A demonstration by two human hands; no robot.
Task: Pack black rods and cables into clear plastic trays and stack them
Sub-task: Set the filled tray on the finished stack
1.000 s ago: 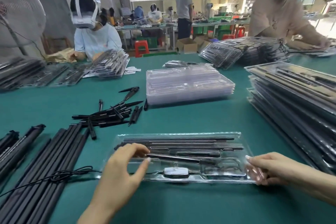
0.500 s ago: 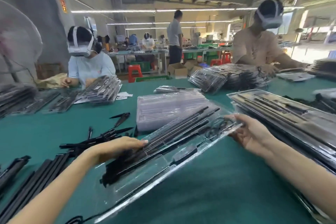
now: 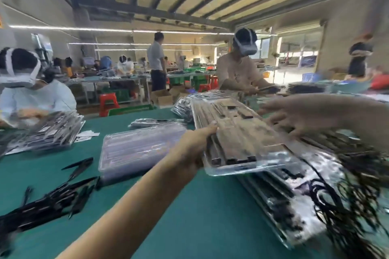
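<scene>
gripping the near-left edge of the filled tray [image 3: 235, 145], the left hand [image 3: 192, 147] holds it tilted above the stack of packed trays [image 3: 299, 195] on the right. black rods show through its clear plastic, blurred. the right hand [image 3: 294, 115] is blurred with fingers spread at the tray's far side; whether it touches is unclear. loose rods [image 3: 48, 202] lie at left on the green table [image 3: 189, 216], empty trays [image 3: 136, 149] in the middle, seated workers beyond.
</scene>
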